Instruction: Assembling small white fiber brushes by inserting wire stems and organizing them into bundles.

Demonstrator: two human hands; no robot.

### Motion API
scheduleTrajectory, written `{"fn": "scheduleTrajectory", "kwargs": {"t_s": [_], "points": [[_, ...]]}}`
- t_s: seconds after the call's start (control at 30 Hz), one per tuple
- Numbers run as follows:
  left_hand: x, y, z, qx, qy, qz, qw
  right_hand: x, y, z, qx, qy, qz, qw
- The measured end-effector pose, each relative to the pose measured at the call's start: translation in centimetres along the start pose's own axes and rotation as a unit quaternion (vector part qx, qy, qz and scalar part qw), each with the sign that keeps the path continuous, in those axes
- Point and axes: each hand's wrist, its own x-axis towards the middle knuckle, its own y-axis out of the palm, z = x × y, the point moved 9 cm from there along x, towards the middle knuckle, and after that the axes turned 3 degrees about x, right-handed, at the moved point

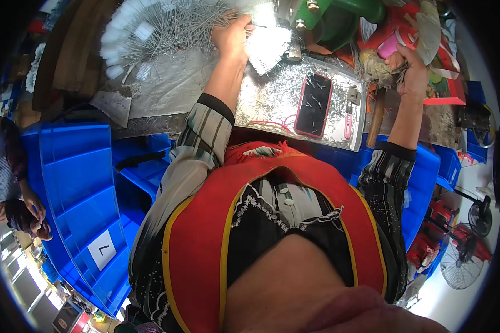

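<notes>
My left hand [231, 40] reaches to the far side of the bench with its fingers curled closed. Thin metal wire stems [189, 36] fan out against it from the left, and many end in white bristle heads [115, 44]. Under its fingers, on the right, lies a brightly lit clump of white bristles [266, 51]; glare hides what the fingers grip. My right hand [412, 71] is closed at the far right, against a pink piece [390, 45] and a beige fibrous bundle [376, 67]. What it holds cannot be made out.
A shallow metal tray [339, 141] holds scattered wire bits, a red-cased phone [313, 105] and a pink-handled cutter [348, 125]. Green machinery [339, 22] stands behind. A wooden handle [375, 119] lies beside the tray. Blue bins [75, 183] flank me. Another person [11, 177] is at far left.
</notes>
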Motion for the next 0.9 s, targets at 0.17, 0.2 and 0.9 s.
{"fn": "scheduleTrajectory", "kwargs": {"t_s": [0.17,0.2,0.9], "points": [[0.5,-0.6,0.1,-0.010,-0.005,-0.006,1.000,0.9,0.1,1.1,0.005,0.019,0.018,1.000],[0.8,-0.8,0.2,-0.004,-0.002,-0.009,1.000,0.9,0.2,1.4,-0.009,0.021,0.012,1.000],[3.0,-1.7,3.1,0.102,-0.173,0.104,0.974,-4.8,-0.3,-0.1,0.107,-0.311,-0.055,0.943]]}}
